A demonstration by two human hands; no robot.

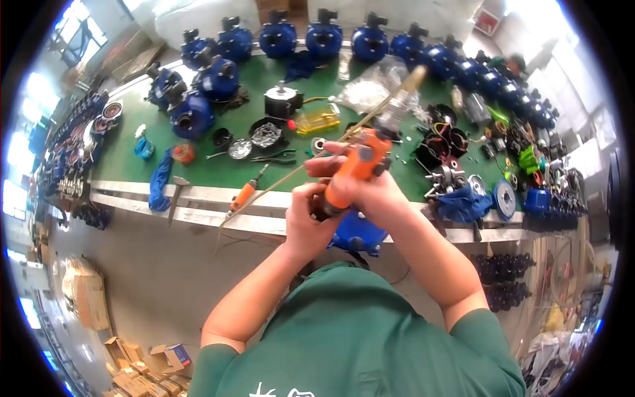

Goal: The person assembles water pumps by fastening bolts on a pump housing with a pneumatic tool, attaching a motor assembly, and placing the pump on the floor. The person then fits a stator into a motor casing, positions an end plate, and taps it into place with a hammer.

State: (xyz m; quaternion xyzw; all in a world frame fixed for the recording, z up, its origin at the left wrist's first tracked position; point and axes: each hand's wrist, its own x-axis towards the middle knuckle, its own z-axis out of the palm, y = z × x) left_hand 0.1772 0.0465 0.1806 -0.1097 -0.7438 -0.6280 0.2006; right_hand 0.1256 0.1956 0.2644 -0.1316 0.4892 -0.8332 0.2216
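Note:
My right hand [370,195] is wrapped around an orange air screwdriver [360,165], its fingers showing past the left side of the body. The tool is tilted, with its metal end and a yellowish hose [411,83] up and away from me. My left hand [307,221] is curled closed beside the tool's lower, dark end; what its fingers hold, if anything, is hidden. Just under the hands, at the bench edge, is a blue pump housing [358,235], partly covered by them. A second orange screwdriver [243,197] lies on the bench edge to the left.
On the green bench [258,175] lie pliers [274,157], a black bowl of screws [266,134], a motor [282,101], a yellow bottle [317,120] and a hammer [176,198]. Several blue pumps [324,36] line the back. Loose parts and a blue cloth [465,204] are at right.

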